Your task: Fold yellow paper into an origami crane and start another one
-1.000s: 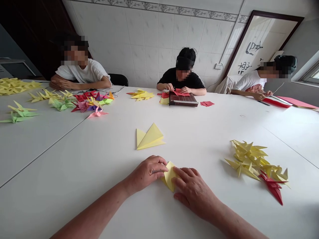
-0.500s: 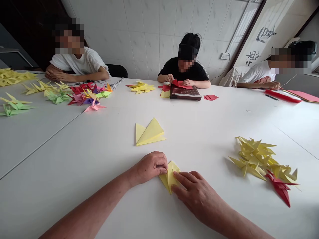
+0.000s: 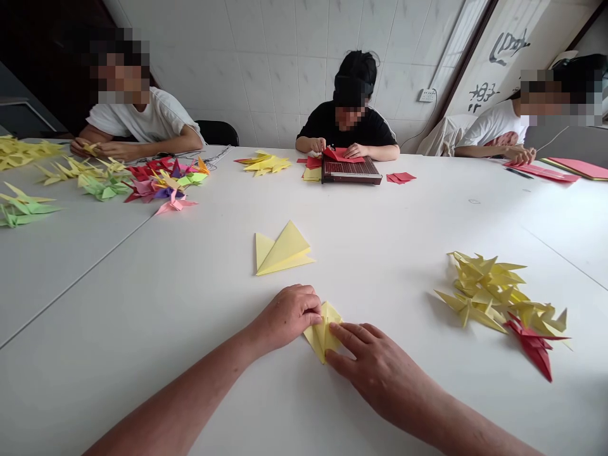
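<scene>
The paper (image 3: pixel 325 334), a small yellow piece folded to a kite-like form, lay on the white bench (image 3: pixel 156 323), near the front and about in the middle, with its narrow point turned to the person. The left hand (image 3: pixel 291 318) was at its left upper side; the fingers of this hand were curled, and their tips were together with the thumb, clamped on the edge of the paper. The right hand (image 3: pixel 375 358) came from the other side with its fingers stretched forward; the index fingertip rested upon the paper, and the thumb, standing apart from it, touched near the lower right edge. A second paper (image 3: pixel 284 250), also yellow and folded, lay flat just beyond the left hand, touched by neither hand. Well to the right of the right hand was a heap of yellow cranes (image 3: pixel 484 285), and a red crane (image 3: pixel 534 348) lay against its near end. At the far left of the bench there was a group of coloured cranes (image 3: pixel 161 183), among them red, pink, purple and green ones. Across the bench, a person in black (image 3: pixel 316 120) had both hands on red paper (image 3: pixel 344 155) over a paper cutter (image 3: pixel 354 171). Two persons in white sat farther out, one on the left (image 3: pixel 161 114) and one on the right (image 3: pixel 496 123).
</scene>
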